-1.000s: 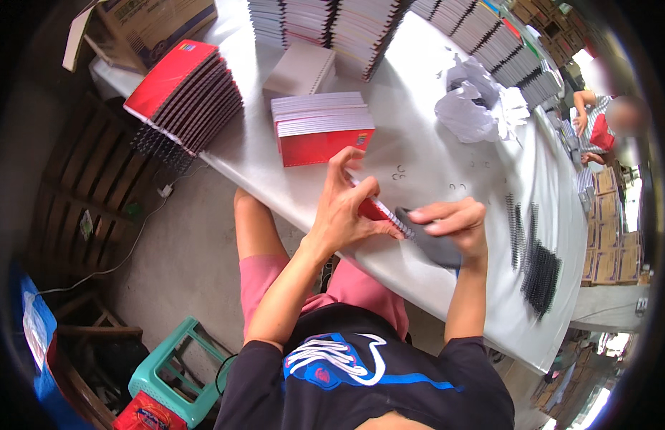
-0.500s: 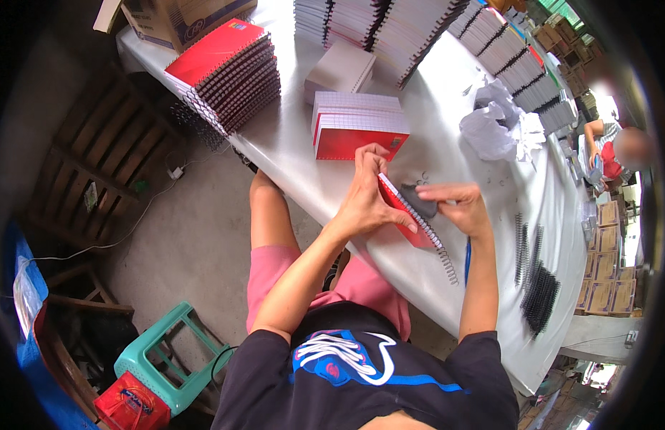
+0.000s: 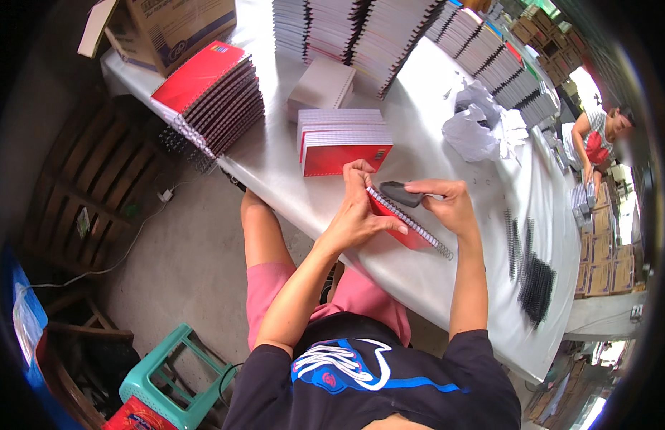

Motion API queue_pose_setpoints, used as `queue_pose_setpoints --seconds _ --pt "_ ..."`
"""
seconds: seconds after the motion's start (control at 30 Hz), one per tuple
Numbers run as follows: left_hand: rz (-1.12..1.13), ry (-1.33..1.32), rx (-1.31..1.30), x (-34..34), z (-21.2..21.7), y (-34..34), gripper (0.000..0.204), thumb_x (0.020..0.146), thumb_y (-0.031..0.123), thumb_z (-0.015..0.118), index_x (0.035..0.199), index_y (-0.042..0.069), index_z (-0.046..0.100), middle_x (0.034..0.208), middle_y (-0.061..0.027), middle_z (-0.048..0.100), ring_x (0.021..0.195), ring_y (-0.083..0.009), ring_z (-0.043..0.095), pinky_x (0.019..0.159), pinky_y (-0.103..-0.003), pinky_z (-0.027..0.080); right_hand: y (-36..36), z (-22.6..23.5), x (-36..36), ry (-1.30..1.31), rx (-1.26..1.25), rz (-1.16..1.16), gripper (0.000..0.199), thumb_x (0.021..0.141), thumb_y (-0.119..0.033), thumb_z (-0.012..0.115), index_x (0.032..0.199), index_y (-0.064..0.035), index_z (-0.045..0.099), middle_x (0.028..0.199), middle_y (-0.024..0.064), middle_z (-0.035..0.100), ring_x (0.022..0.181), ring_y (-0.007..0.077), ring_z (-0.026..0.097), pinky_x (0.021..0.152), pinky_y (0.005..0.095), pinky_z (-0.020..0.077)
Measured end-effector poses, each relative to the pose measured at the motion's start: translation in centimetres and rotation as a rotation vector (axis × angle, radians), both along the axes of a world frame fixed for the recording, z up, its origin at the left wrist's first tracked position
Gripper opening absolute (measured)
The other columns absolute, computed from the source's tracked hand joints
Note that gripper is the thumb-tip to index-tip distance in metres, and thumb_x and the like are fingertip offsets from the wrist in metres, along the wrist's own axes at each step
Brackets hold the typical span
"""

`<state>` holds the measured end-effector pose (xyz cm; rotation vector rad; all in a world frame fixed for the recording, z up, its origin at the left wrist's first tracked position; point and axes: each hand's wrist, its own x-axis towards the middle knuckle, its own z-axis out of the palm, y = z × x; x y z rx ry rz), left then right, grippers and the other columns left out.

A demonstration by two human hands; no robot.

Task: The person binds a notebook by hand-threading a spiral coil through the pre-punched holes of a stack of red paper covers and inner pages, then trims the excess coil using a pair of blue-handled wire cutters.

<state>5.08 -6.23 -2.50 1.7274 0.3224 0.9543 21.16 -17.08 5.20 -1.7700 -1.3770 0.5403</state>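
My left hand (image 3: 352,217) grips a red-covered notebook (image 3: 414,236), held tilted with its punched edge up, thumb across the cover. A metal-looking spiral coil (image 3: 444,251) runs through the holes along that edge, and a short free length sticks out at the near right end. Pinched in my right hand (image 3: 450,204) is a dark grey, flat pad-like piece (image 3: 400,193), close beside the coil; whether it touches the coil is hard to tell. Just beyond my left hand stands a stack of unbound red-covered pages (image 3: 347,159).
Bound red notebooks (image 3: 203,75) are piled at the table's left, near a cardboard box (image 3: 175,32). Taller spiral-bound stacks (image 3: 389,36) line the back. Crumpled white paper (image 3: 479,129) and loose black coils (image 3: 536,290) lie right. A green stool (image 3: 176,380) stands lower left; another person (image 3: 590,136) works far right.
Less of the coil now sticks out past the notebook's near end. My right hand has shifted up along the coil, and the grey pad shows more plainly. The whole view has shifted slightly.
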Motion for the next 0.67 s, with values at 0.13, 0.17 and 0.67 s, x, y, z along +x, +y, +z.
queue_pose_setpoints --seconds 0.13,0.17,0.67 --pt "-0.043 -0.077 -0.082 -0.4 -0.5 0.5 0.073 0.066 0.02 0.083 0.116 0.001 0.034 0.114 -0.0114 0.036 0.101 -0.0216 0.041 0.088 -0.033 0.039 -6.0 0.9 1.7 -0.41 -0.044 -0.378 0.047 0.073 0.0 0.064 0.119 -0.0076 0.06 0.122 0.0187 0.057 0.113 0.0283 0.056 0.093 0.0343 0.0443" --pt "-0.105 -0.093 -0.232 -0.9 0.3 0.2 0.07 0.068 0.016 0.082 0.119 0.002 0.035 0.116 -0.0094 0.037 0.103 -0.0192 0.042 0.089 -0.031 0.039 -8.6 1.1 1.9 -0.504 -0.122 -0.473 0.056 0.074 -0.005 0.066 0.128 -0.0088 0.053 0.13 0.0202 0.051 0.12 0.0302 0.051 0.099 0.0365 0.0401" --pt "0.208 -0.171 -0.266 -1.2 3.3 -3.0 0.028 0.069 0.008 0.08 0.094 0.005 0.069 0.091 -0.0056 0.062 0.083 -0.015 0.059 0.074 -0.027 0.046 -16.0 -5.8 -2.1 -0.02 0.173 -0.904 0.058 0.098 -0.041 0.034 0.145 -0.0074 0.025 0.121 0.0188 0.044 0.108 0.0273 0.046 0.093 0.0346 0.0354"
